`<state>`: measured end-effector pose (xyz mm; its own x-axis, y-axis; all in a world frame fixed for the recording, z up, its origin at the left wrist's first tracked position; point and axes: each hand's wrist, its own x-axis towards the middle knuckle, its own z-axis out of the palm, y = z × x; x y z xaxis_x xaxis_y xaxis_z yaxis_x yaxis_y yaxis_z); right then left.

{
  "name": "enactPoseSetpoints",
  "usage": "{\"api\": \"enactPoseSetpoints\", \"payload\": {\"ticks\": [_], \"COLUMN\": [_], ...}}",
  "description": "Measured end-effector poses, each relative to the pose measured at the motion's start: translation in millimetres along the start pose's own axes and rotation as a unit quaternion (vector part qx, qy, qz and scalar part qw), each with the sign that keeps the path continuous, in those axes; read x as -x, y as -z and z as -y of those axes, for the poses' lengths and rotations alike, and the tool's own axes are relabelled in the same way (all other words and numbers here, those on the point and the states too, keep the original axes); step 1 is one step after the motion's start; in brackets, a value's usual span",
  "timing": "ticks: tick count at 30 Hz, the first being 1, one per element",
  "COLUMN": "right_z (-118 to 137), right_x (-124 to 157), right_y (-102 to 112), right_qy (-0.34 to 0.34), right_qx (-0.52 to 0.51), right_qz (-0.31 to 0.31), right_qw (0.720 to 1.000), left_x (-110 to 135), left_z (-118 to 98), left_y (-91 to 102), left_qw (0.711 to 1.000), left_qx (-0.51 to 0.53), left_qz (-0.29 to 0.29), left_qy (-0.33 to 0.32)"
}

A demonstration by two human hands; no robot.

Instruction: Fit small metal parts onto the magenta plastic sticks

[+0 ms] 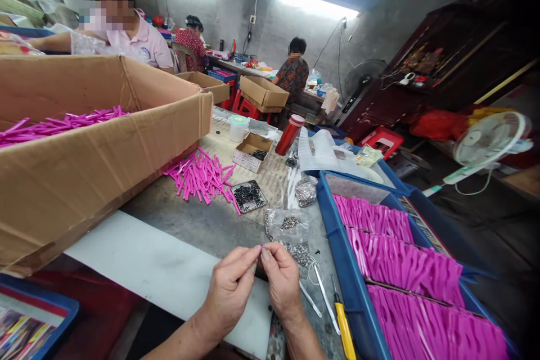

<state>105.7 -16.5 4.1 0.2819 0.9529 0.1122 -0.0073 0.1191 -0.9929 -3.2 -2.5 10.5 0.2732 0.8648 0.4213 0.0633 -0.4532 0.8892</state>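
Observation:
Over the white board [164, 256] at the table's near edge, my left hand [232, 281] and my right hand [280, 275] meet fingertip to fingertip. Both are closed in a pinch on a small purple piece [261, 247]; only a speck of it shows, and my fingers cover the rest. Just beyond lie a clear bag of small metal parts [291, 228] and a square dish of black screws [248, 196]. A heap of purple plastic strips [200, 174] spreads to the dish's left.
A large cardboard box [105, 163] of purple strips stands at left. On the right, a blue tray [352, 287] holds rows of purple pieces. A yellow-handled screwdriver [345, 329] lies beside it. A red flask [289, 135] stands farther back. Several people sit behind.

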Motion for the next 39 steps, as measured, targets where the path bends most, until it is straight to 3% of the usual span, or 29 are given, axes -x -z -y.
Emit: {"api": "enactPoseSetpoints", "payload": {"ticks": [8,14,20,27,39], "right_z": [-5.3,-4.7,-6.9,-7.6,-8.7], "right_x": [-0.2,0.8,0.8,0.6,2.3], "right_y": [-0.4,-1.8,-2.8,-2.7,-4.0], "right_qy": [-0.017,-0.01,-0.011,-0.007,0.012], "right_qx": [-0.034,-0.033,-0.031,-0.031,0.005], "right_qz": [-0.004,-0.042,-0.012,-0.036,0.002], "right_qw": [0.999,0.999,0.999,0.999,1.0], "left_x": [-0.9,1.1,0.7,0.6,0.2], "left_z": [-2.6,-1.2,-1.8,-0.4,-2.1], "left_y": [-0.3,-1.1,-1.1,-1.2,-0.9], "left_qw": [1.0,0.999,0.999,0.999,0.999], "left_qx": [0.027,0.029,0.028,0.032,0.022], "left_qz": [-0.01,-0.007,-0.009,-0.013,-0.009], "left_qy": [0.006,0.027,0.014,0.022,0.021]}}
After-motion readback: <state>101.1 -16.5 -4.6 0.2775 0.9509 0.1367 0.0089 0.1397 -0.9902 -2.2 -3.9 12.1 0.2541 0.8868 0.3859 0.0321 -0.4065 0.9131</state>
